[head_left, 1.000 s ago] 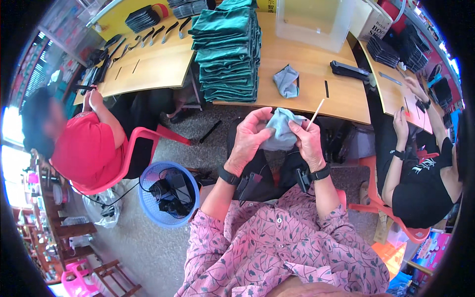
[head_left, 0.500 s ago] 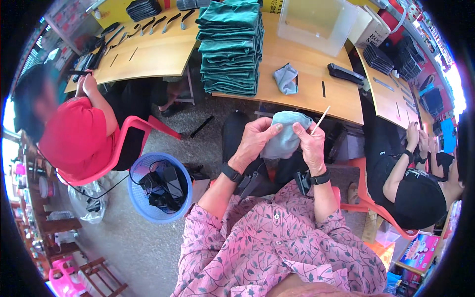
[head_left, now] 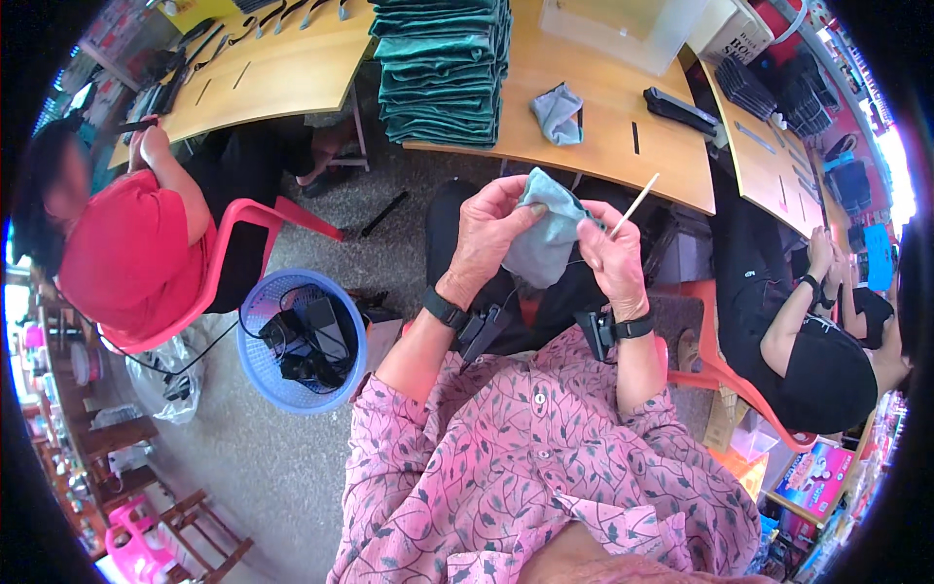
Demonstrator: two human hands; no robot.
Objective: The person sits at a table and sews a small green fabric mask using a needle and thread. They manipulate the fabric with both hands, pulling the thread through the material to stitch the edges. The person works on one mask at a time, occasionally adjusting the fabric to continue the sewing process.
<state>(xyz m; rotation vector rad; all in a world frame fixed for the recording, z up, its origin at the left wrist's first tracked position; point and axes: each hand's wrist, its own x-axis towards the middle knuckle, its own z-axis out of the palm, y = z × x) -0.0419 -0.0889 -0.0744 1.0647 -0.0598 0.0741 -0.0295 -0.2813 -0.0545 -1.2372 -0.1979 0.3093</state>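
1. The left hand [head_left: 491, 229] was raised in front of the chest, its fingers [head_left: 518, 190] curled closed on the upper left edge of a small grey-blue cloth piece [head_left: 543, 238].
2. The right hand [head_left: 611, 255] gripped the right edge of the same cloth piece, and its closed fingers [head_left: 593, 226] also pinched a thin pale stick [head_left: 637, 202] that slanted up and to the right.
3. The cloth piece hung between the two hands, above the lap and just in front of the near edge of the wooden tabletop [head_left: 603, 146].
4. Each wrist wore a black band with a small black device clipped to it.
5. On the tabletop stood a tall stack of folded green cloth [head_left: 443, 68]; a second grey-blue piece [head_left: 558, 109] lay to its right, with a black stapler-like tool [head_left: 684, 109] further right.
6. A clear plastic box [head_left: 628, 24] sat at the far edge of the tabletop, and beside it a white carton with dark print [head_left: 737, 34].
7. A blue plastic basket [head_left: 304, 341] holding black items stood on the floor to the left.
8. A person in red [head_left: 126, 253] sat on a pink chair at the left; a person in black [head_left: 808, 350] sat at the right.
9. A pink printed package [head_left: 817, 477] lay at the lower right.
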